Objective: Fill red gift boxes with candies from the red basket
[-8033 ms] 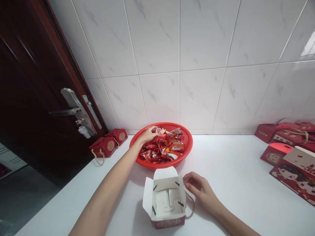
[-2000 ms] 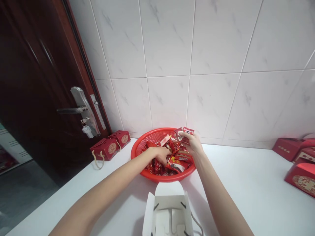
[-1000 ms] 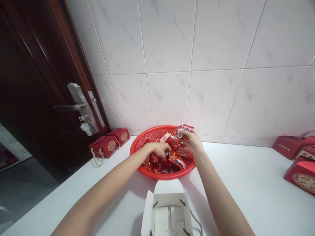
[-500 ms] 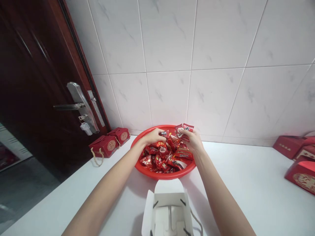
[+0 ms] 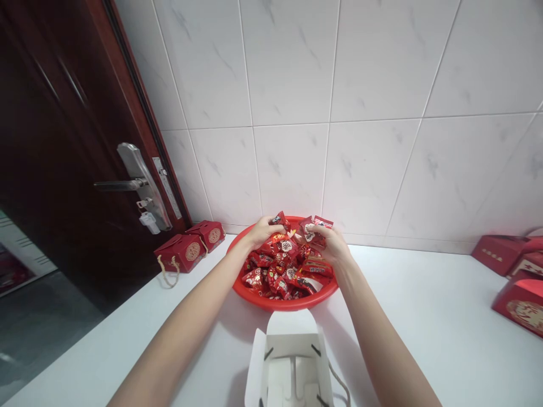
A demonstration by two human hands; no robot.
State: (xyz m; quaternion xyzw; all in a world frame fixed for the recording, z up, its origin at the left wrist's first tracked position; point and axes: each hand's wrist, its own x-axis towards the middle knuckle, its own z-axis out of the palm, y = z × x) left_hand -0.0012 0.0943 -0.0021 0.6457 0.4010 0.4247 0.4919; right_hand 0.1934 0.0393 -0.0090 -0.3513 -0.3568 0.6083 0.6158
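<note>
A round red plastic basket point(image 5: 271, 304) stands near the wall, heaped with red-wrapped candies point(image 5: 280, 271). At its back left, my left hand point(image 5: 263, 233) pinches a small red candy packet point(image 5: 280, 220) just above the heap. My right hand point(image 5: 333, 240) is over the basket's right side, its fingers closed on red candy packets point(image 5: 309, 229); their exact number is partly hidden. In front of the basket sits an open box point(image 5: 292, 322), white inside, with nothing in it and a rope handle at its right side.
Two closed red gift boxes point(image 5: 186, 253) with rope handles stand at the left by the door point(image 5: 63, 141). More red boxes point(image 5: 520, 302) are at the table's right. A tiled wall point(image 5: 292, 169) rises behind the white table point(image 5: 394, 294).
My left hand has lifted slightly out of the heap, raising a candy packet. My right hand stays nearly in place with its packets. The open box has not moved.
</note>
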